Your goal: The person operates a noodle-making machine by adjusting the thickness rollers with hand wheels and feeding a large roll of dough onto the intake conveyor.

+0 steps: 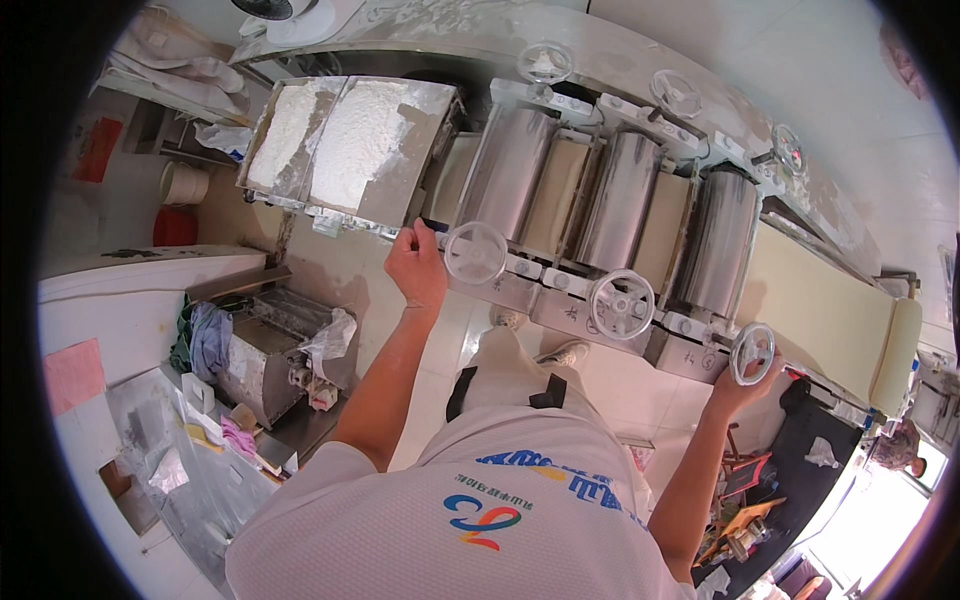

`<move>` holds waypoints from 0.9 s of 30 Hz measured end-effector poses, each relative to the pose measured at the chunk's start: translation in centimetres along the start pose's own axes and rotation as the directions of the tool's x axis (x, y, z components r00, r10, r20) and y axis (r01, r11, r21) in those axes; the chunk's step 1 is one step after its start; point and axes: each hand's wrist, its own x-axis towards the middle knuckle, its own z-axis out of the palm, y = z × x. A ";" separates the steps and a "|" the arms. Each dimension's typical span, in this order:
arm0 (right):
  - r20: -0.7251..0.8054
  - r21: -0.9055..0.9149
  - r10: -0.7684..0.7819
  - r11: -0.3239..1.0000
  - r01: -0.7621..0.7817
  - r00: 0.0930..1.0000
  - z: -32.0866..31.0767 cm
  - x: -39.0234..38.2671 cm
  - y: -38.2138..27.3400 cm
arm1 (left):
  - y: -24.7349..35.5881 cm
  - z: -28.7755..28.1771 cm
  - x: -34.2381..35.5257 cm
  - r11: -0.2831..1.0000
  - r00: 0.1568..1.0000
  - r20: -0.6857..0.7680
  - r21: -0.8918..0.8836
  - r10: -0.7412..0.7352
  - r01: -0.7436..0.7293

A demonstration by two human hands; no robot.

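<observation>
My right hand (738, 392) grips the rim of a metal handwheel (752, 354) at the right end of a dough sheeting machine. My left hand (417, 270) is closed in a fist at the machine's near edge, just left of a pale handwheel (476, 252); whatever its fingers hold is hidden. Another handwheel (622, 304) sits between my hands, untouched. Beyond them lie shiny steel rollers (620, 200) with bands of cream dough (556, 190) between them. A wide dough sheet (815, 290) runs off to the right, ending in a dough roll (904, 345).
Left of the rollers, a metal tray (395, 200) carries white flour. A steel machine (265, 375) draped with cloth stands at lower left. A black table (815, 480) and a folding chair (748, 475) are at lower right. Another person (897, 447) is at the far right.
</observation>
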 end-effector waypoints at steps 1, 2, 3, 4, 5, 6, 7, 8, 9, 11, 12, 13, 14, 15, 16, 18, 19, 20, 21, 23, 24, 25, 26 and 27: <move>-0.008 0.018 -0.006 1.000 0.006 1.000 0.0 -0.1 0.2 | 0.0 0.0 0.0 1.000 1.000 0.002 0.000 -0.003 0.003; -0.006 0.016 -0.002 1.000 0.002 1.000 0.0 0.0 -0.1 | 0.0 0.0 0.0 1.000 1.000 0.002 0.002 -0.006 0.006; -0.004 0.014 0.002 1.000 -0.002 1.000 0.0 0.1 -0.4 | 0.0 0.0 0.0 1.000 1.000 0.000 0.007 0.000 0.000; -0.003 0.012 0.006 1.000 -0.006 1.000 0.1 0.2 -0.7 | 0.0 0.0 0.0 1.000 1.000 -0.002 0.012 0.005 -0.005; -0.006 0.009 -0.008 1.000 0.008 1.000 0.1 0.2 -0.7 | 0.1 -0.1 0.0 1.000 1.000 -0.003 0.017 0.011 -0.011; -0.009 0.005 -0.021 1.000 0.021 1.000 0.1 0.2 -0.8 | 0.2 -0.1 0.0 1.000 1.000 -0.002 0.018 0.009 -0.009; -0.012 0.002 -0.035 0.999 0.035 0.999 0.1 0.2 -0.8 | 0.3 -0.1 0.0 1.000 1.000 -0.001 0.020 0.007 -0.007; -0.011 0.000 -0.021 1.000 0.021 1.000 0.1 0.2 -0.8 | 0.3 -0.1 0.0 1.000 1.000 0.000 0.022 0.005 -0.005; -0.010 -0.003 -0.008 1.000 0.008 1.000 0.1 0.2 -0.8 | 0.3 -0.1 0.0 1.000 1.000 0.003 0.017 0.008 -0.008; -0.007 0.004 0.002 1.000 -0.002 1.000 0.1 0.2 -1.0 | 0.2 -0.1 0.0 1.000 1.000 0.007 0.008 0.012 -0.012; -0.004 0.013 -0.002 1.000 0.002 1.000 0.0 0.3 -1.2 | 0.1 -0.1 0.0 1.000 1.000 0.005 0.009 0.011 -0.011; -0.001 0.022 -0.005 1.000 0.005 1.000 0.0 0.3 -1.4 | -0.1 -0.1 0.0 1.000 1.000 0.003 0.011 0.010 -0.010; 0.005 0.023 0.007 1.000 -0.007 1.000 0.0 0.3 -1.5 | -0.1 -0.1 0.0 1.000 1.000 0.001 0.013 0.010 -0.010; 0.010 0.023 0.019 1.000 -0.020 1.000 0.0 0.4 -1.6 | -0.2 -0.1 0.1 1.000 1.000 0.004 0.014 0.003 -0.003; 0.016 0.023 0.032 0.999 -0.032 0.999 0.0 0.4 -1.8 | -0.2 -0.1 0.1 1.000 1.000 0.007 0.015 -0.004 0.003; -0.003 0.005 0.039 0.999 -0.039 0.999 0.0 0.5 -2.2 | -0.2 -0.1 0.0 1.000 1.000 0.008 0.026 -0.005 0.005; -0.013 -0.004 0.042 0.999 -0.042 0.999 0.1 0.5 -2.4 | -0.2 -0.1 0.0 0.999 1.000 0.005 0.036 -0.001 0.001; -0.014 0.028 0.069 0.997 -0.069 0.997 0.1 0.5 -2.5 | 0.0 0.1 0.0 0.999 1.000 0.005 0.041 0.003 -0.003; -0.015 0.059 0.097 0.994 -0.096 0.995 0.1 0.6 -2.5 | 0.1 0.1 0.0 0.999 1.000 0.005 0.050 0.013 -0.013; -0.021 0.042 0.078 0.996 -0.077 0.997 0.1 0.8 -2.7 | 0.5 -0.2 0.0 0.997 0.999 0.006 0.066 0.032 -0.032; -0.026 -0.006 0.033 0.999 -0.033 0.999 0.0 1.0 -3.0 | 0.8 -0.2 -0.1 0.998 1.000 0.006 0.059 0.025 -0.025; -0.012 -0.052 0.001 0.999 -0.002 1.000 -0.2 1.1 -3.4 | 1.0 -0.2 -0.2 0.999 1.000 0.006 0.052 0.018 -0.018; 0.006 -0.090 -0.029 0.995 0.029 1.000 -0.2 1.2 -3.8 | 1.0 -0.3 -0.2 0.999 1.000 0.001 0.048 0.012 -0.012; -0.004 -0.041 0.003 0.999 -0.004 1.000 -0.2 1.2 -3.7 | 1.0 -0.3 -0.2 0.999 1.000 0.010 0.043 -0.002 0.001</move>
